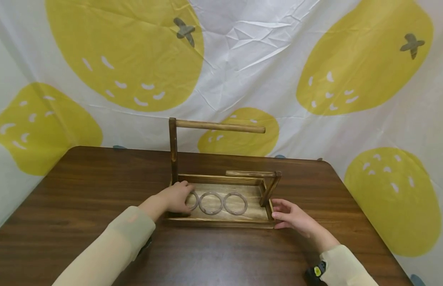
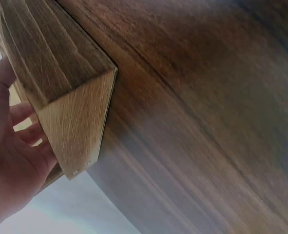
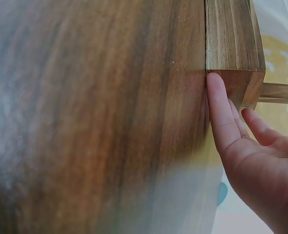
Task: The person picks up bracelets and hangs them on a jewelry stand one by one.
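A wooden tray-shaped stand [image 1: 221, 224] lies on the table, with a tall arm [image 1: 221, 126] at its left end and a short arm [image 1: 251, 173] at its right. Three pale rings lie flat in a row inside: a left ring [image 1: 195, 200], a middle ring [image 1: 211, 213] and a right ring [image 1: 235, 194]. My left hand [image 1: 176, 197] reaches over the tray's left end, fingers spread about the left ring and partly covering it; contact with the ring is hidden. Outside the right end wall, my right hand [image 1: 294, 216] touches the wood with extended fingers.
A dark wood-grain table [image 1: 82, 206] carries the stand. Behind it hangs a white cloth [image 1: 243, 51] printed with yellow fruit. The tall arm's bar projects rightward above the tray, and the short one projects leftward.
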